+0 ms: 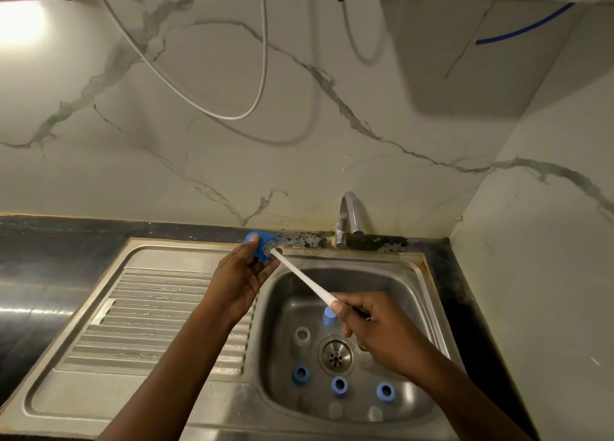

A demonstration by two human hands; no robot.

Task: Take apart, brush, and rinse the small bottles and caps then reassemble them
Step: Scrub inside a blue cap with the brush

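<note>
A round blue plastic cap [260,248] is pinched in the left hand [240,281] above the stainless steel sink [428,274], at about 11 o'clock from the drain [335,356], while the right hand [375,327] is closed around a slim white brush handle [300,274] whose tip is pressed into the cap's opening. The cap is judged light, rigid and slippery when wet, so its outer rim is best gripped. Three blue-collared small bottles [339,385] are left at 6 o'clock in the basin.

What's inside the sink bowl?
In the sink: the drain, four blue caps, some clear small bottles. The right hand hides part of the bottom.
</note>
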